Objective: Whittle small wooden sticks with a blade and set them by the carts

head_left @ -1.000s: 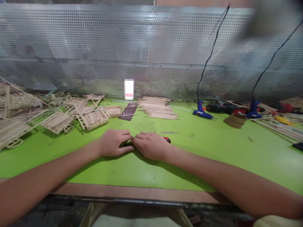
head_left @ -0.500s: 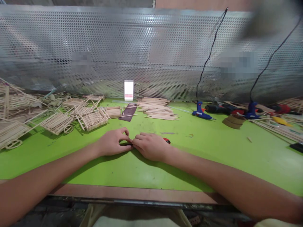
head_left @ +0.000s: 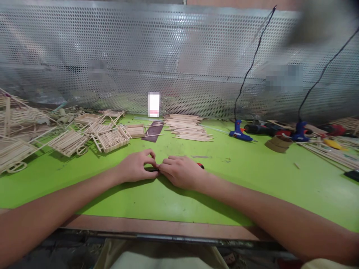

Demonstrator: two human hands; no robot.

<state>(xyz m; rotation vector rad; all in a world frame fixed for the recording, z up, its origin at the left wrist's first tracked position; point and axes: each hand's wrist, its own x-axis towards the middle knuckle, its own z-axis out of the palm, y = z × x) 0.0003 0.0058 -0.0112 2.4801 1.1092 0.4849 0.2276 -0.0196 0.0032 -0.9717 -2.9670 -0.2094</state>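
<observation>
Near the front middle of the green table, my left hand [head_left: 137, 167] is closed in a pinch, thumb and forefinger meeting at my right fingertips. What it pinches is too small and hidden to name. My right hand [head_left: 181, 172] is closed, palm down, its fingertips touching those of the left. Whatever it grips is covered by the fingers. Just behind the right hand, the red and black end of an object [head_left: 200, 165] shows; the hand hides the rest, and I cannot tell whether it is held.
Thin wooden sticks [head_left: 187, 128] lie stacked at the back, beside a dark sheet [head_left: 153, 132]. Small wooden carts [head_left: 114, 140] crowd the left. To the right are blue glue guns [head_left: 239, 133] with hanging cords, a brown tape roll [head_left: 278, 144] and a perforated metal screen [head_left: 134, 48] behind.
The camera view has shifted slightly. Both hands keep nearly the same pose, fingertips still together.
</observation>
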